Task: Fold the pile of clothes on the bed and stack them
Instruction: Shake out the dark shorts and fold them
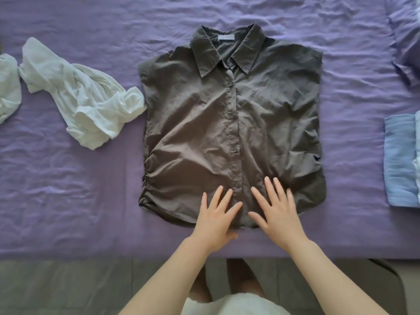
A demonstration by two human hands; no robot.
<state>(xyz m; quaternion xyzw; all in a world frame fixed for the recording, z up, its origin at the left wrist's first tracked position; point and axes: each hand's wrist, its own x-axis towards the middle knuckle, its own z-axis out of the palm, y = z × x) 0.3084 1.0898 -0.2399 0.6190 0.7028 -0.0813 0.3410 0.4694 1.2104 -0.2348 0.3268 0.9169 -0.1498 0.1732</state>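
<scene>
Left hand point(216, 215): flat, fingers straight and spread, palm pressed on the lower hem of the dark shirt point(231, 123), just at 9 o'clock of the button placket. Grip released; it holds nothing.
Right hand point(278, 211): flat and spread the same way, just at 3 o'clock of the placket. Grip released, pressing only.
Near bed edge point(159, 246): runs just at 6 o'clock of the hem. Risk: a pull toward 6 o'clock is likely to drag the hem over this edge and off the bed.
Dark shirt: lies face up and buttoned at the centre of the purple bed sheet point(68, 178), collar point(227, 53) at 12 o'clock, hem at 6 o'clock. It appears spread out and not yet folded.
Shirt fabric risk: the cloth is thin and creased, with gathers at the lower side seams. Smoothing with uneven pressure probably pushes creases toward the sides and yields a crooked fold.
White garment point(84, 96): crumpled, at 9 o'clock, its near tip touching or just beside the shirt's side. Risk: a side fold started from 9 o'clock may catch this cloth and fold it in.
Blue folded stack point(400, 160): at 3 o'clock, well apart from the shirt. Open sheet lies between; this side gives room for folding and for carrying the shirt across.
Far room: open sheet extends beyond the collar at 12 o'clock.
</scene>
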